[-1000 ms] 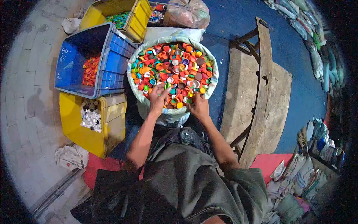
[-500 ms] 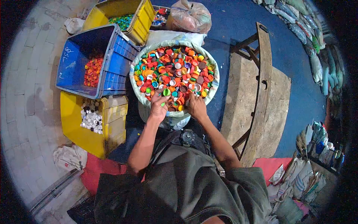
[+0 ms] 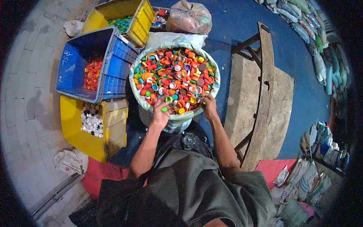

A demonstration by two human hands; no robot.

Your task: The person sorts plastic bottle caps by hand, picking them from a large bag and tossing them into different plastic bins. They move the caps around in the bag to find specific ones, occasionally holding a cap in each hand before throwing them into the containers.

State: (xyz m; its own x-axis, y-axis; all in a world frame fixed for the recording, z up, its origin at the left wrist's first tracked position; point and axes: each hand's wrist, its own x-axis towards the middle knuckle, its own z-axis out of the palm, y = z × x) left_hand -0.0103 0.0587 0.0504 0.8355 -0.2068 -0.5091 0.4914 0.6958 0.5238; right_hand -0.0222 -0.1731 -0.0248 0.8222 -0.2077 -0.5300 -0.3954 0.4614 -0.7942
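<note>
A round sack with a rolled pale rim is filled with plastic bottle caps in orange, red, green, white, brown and other colours. My left hand is at the near left of the heap, closed on green bottle caps; one lies against the palm and another shows by the fingertips. Over the near right rim is my right hand, its fingers pinched together. A speck of green shows at those fingertips, too small to name for certain.
Left of the sack, a tilted blue crate contains orange and red caps. Below it a yellow crate has white and black ones; another yellow crate holds green and blue. A tied bag stands behind. Rightward is a wooden bench.
My right hand has drawn back from the heap and moved right to the rim. My left hand stays nearly in place, still with green caps. The view has shifted slightly.
</note>
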